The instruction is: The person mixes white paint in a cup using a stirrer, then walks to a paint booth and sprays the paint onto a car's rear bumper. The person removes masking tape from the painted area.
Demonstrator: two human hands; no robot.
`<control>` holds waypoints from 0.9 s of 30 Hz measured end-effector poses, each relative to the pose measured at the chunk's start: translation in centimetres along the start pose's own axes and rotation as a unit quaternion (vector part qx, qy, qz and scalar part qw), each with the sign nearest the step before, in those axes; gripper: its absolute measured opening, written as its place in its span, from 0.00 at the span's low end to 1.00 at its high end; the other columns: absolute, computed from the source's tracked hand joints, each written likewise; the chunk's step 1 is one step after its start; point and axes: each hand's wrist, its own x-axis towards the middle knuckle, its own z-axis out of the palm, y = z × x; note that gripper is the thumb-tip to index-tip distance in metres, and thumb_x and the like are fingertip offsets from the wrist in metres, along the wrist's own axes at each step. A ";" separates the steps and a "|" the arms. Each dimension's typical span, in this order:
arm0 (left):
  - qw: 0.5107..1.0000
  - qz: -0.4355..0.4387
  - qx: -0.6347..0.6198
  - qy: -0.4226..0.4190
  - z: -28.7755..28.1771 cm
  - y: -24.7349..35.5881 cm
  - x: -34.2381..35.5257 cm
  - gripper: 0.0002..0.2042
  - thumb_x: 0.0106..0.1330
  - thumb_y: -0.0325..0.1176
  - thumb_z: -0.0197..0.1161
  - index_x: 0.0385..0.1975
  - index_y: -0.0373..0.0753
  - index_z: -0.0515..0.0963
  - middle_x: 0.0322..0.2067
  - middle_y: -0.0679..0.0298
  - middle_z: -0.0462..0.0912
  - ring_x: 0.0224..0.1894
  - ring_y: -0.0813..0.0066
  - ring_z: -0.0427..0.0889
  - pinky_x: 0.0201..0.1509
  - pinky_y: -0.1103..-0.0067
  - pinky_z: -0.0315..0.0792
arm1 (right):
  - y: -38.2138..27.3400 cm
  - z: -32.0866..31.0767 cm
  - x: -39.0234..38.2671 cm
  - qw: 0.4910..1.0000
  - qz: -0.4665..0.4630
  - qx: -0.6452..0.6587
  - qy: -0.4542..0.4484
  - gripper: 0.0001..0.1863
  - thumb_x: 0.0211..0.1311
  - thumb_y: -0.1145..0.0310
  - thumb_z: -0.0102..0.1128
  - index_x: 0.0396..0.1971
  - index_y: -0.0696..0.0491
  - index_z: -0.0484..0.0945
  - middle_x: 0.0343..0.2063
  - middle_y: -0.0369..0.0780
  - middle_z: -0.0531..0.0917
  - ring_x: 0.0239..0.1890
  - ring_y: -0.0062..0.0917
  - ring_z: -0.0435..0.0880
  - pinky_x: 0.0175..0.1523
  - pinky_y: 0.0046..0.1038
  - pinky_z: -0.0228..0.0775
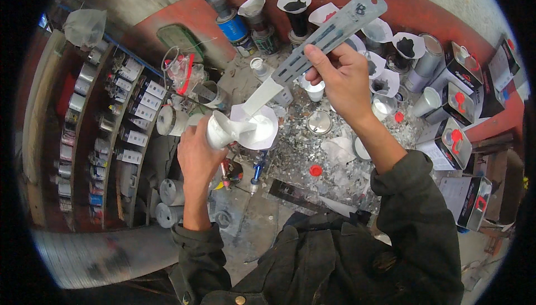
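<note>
My left hand [196, 157] is closed around a white cup [219, 132], tipped to the right over a paper paint strainer [270, 133]. White paint [243, 128] runs from its lip into the strainer, where more white liquid lies. My right hand [341, 76] grips a slotted metal paint-mixing stick [329, 36], held slanting down to the left. Its lower end is coated white and reaches the strainer's far rim. Just below the strainer shows a blue spray gun [257, 172]; whether the two join is hidden. A red-handled tool [225, 172] lies beside it.
Used strainers in dark holders [295, 4] line the back of the paint-spattered bench [296, 162]. Metal cans with red caps [446, 144] stand at the right. Shelves of small tins [139, 109] fill the left. A round lid [319, 122] and red cap [316, 170] lie mid-bench.
</note>
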 end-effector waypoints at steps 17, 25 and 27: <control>0.955 0.195 0.148 0.168 0.9 1.8 1.0 0.32 0.46 0.20 0.65 0.55 0.55 0.78 0.50 0.62 0.74 0.59 0.63 0.72 0.76 0.51 0.46 | 1.6 -0.3 -0.8 1.000 0.000 0.000 0.024 0.12 0.68 0.64 0.65 0.34 0.58 0.83 0.19 0.35 0.82 0.21 0.13 0.80 0.26 0.19 0.72; 0.940 0.233 0.158 0.194 0.4 2.2 1.6 0.29 0.50 0.23 0.64 0.55 0.57 0.78 0.50 0.64 0.74 0.59 0.66 0.72 0.76 0.49 0.46 | 1.6 -0.3 -0.9 1.000 0.002 0.002 0.027 0.12 0.68 0.63 0.65 0.33 0.59 0.82 0.19 0.36 0.82 0.21 0.14 0.80 0.26 0.20 0.72; 0.940 0.233 0.159 0.193 0.4 2.3 1.6 0.29 0.49 0.22 0.64 0.55 0.57 0.78 0.50 0.64 0.74 0.59 0.65 0.72 0.76 0.49 0.46 | 1.6 -0.4 -0.9 1.000 0.003 0.004 0.029 0.12 0.68 0.63 0.65 0.33 0.59 0.82 0.19 0.36 0.82 0.21 0.14 0.81 0.27 0.20 0.72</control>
